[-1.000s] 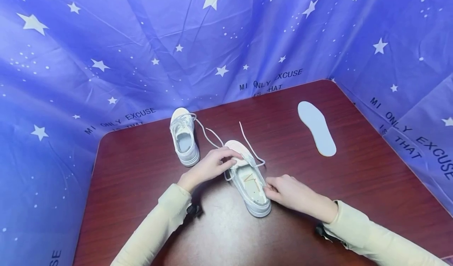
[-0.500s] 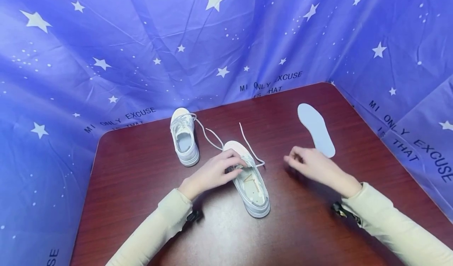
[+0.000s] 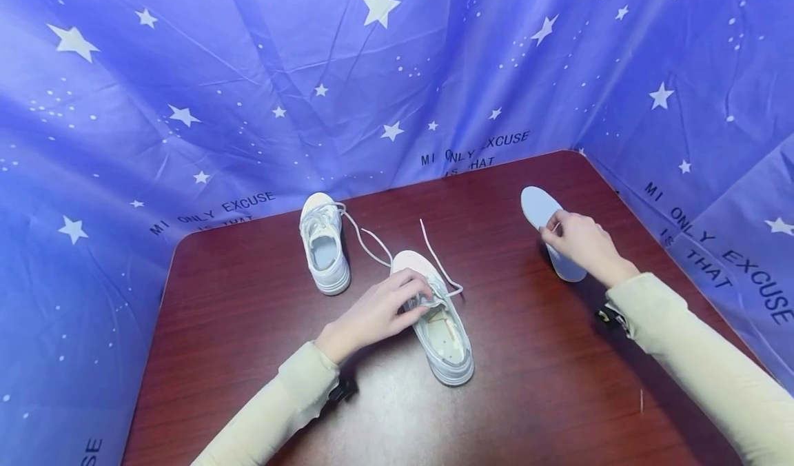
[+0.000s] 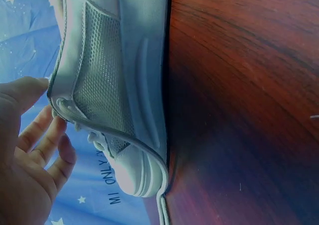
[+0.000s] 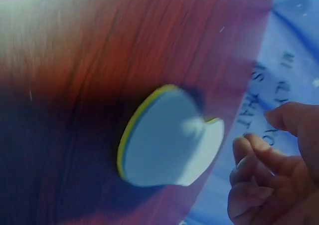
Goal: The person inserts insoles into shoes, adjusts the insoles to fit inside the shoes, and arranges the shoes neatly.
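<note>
A white sneaker (image 3: 446, 356) lies in the middle of the table, toe pointing away and laces loosened. My left hand (image 3: 384, 309) holds it at the tongue and opening; the left wrist view has thumb and fingertips close together on the shoe's upper edge (image 4: 62, 80). A thin light-blue insole (image 3: 538, 207) lies at the right, and a yellow edge shows on it in the right wrist view. Over its middle hovers my right hand (image 3: 583, 242), thumb and fingers loosely bent. In the right wrist view those fingers (image 5: 249, 165) are apart from the insole.
Another white sneaker (image 3: 322, 245) stands at the back left with an insole inside. Loose shoelaces (image 3: 439, 256) trail beside the nearer shoe. A blue star-printed curtain (image 3: 347, 73) hangs behind and along both sides of the dark red table (image 3: 248, 356).
My right hand has left the nearer sneaker's side and moved right and away, over the insole. My left hand stays at the shoe's tongue, with a small shift of the fingers.
</note>
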{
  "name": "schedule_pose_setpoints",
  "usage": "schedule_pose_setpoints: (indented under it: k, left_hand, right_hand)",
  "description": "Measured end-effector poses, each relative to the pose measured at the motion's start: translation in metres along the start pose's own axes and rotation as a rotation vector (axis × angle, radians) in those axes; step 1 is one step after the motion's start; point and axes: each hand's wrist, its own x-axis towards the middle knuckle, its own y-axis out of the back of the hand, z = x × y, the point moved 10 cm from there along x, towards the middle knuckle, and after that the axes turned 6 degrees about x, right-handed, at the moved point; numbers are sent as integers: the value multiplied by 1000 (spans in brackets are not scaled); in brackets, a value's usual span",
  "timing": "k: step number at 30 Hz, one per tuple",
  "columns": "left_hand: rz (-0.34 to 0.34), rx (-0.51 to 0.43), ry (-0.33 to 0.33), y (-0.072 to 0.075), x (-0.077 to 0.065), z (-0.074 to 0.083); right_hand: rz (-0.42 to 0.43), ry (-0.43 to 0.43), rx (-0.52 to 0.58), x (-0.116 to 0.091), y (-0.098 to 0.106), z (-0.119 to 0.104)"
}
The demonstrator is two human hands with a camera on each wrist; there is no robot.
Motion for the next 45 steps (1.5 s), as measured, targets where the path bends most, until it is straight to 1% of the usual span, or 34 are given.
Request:
schedule_pose_setpoints:
  k: [4,7,9,13,15,18,22,28,34,38,42,45]
  left_hand:
    - [10,-2,27,3,-3,-4]
    - [30,27,62,9,-6,-8]
    - [52,69,84,14,-8,-11]
    - [114,167,104,24,-15,-15]
    - [142,218,113,29,-18,-16]
    - [166,282,147,35,-25,-19]
    - [170,329,198,41,-33,-23]
    - [165,360,257,48,-45,-29]
    - [173,367,281,53,-56,-35]
    - [170,373,295,53,-63,-37]
    - [153,380,307,51,-66,-39]
    - [152,386,313,51,-66,-39]
  right_hand:
    - [-19,-61,-54,9,-5,15]
    - [-33,-94,-85,12,-10,24]
    - [-30,-112,-96,13,-12,28]
    - [-27,-165,-120,16,-15,35]
    - [-40,-200,-129,17,-16,37]
    - [-75,-231,-139,17,-17,38]
    - [-111,-238,-152,18,-20,38]
    - [-133,-243,-159,22,-26,40]
    - [-103,-233,-157,27,-24,42]
    - [-115,-241,-166,29,-25,43]
    - [-137,-246,-173,30,-27,43]
    - [-126,-212,-174,31,-27,37]
